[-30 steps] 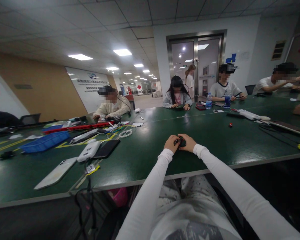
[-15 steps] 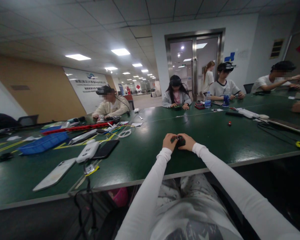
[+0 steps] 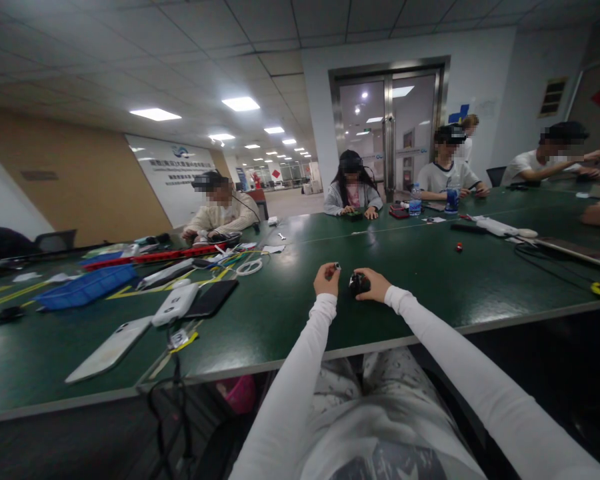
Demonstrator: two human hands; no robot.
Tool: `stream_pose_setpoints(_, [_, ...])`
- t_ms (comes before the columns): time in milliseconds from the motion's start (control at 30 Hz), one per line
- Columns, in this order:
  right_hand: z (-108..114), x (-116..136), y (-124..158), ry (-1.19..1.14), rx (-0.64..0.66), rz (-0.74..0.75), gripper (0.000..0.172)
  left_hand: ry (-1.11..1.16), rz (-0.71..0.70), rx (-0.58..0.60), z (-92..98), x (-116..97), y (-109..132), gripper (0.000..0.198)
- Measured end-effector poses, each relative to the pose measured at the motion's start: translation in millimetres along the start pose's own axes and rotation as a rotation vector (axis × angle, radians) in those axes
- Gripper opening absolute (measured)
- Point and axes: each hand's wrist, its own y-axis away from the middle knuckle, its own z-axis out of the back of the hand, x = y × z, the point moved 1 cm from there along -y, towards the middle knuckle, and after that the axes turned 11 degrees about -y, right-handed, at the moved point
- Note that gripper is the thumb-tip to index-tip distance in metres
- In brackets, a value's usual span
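My left hand is closed in a pinch on a small silvery cylindrical piece, whose round end shows at the fingertips. To the right of it, my right hand grips a small black rounded object with a light spot on its left side; its exact kind cannot be made out. A gap separates the two hands just above the green table, close to its front edge. My right fingers partly cover the black object.
A small red item lies to the right. On the left are a white phone, a black phone, a white device and a blue tray. Several people sit around the table. Cables hang over the front edge.
My left hand has moved left, away from the black object, with the small silvery piece between its fingers. My right hand stays in place around the black object.
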Motion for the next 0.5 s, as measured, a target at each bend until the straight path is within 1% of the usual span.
stream_pose_setpoints(167, [-0.2, 0.5, 1.4, -0.014, 0.051, -0.033, 0.074, 0.12, 0.218, -0.096, 2.3, 14.9, -9.1, 0.022])
stream_pose_setpoints(267, [-0.9, 0.4, 1.2, -0.016, 0.061, -0.048, 0.073, 0.143, 0.259, -0.079, 0.2, 17.7, -9.5, 0.022])
stream_pose_setpoints(300, [-1.3, 0.5, 1.1, -0.017, 0.062, -0.052, 0.073, 0.133, 0.24, -0.049, -1.4, 16.8, -8.2, 0.022])
stream_pose_setpoints(367, [-2.0, 0.9, 0.8, -0.016, 0.062, -0.055, 0.073, 0.098, 0.154, 0.037, -4.8, 11.9, -3.5, 0.021])
stream_pose_setpoints(500, [-2.0, 3.5, 0.6, -0.003, 0.063, -0.037, 0.07, -0.035, -0.099, 0.273, -8.5, -5.6, 11.7, 0.02])
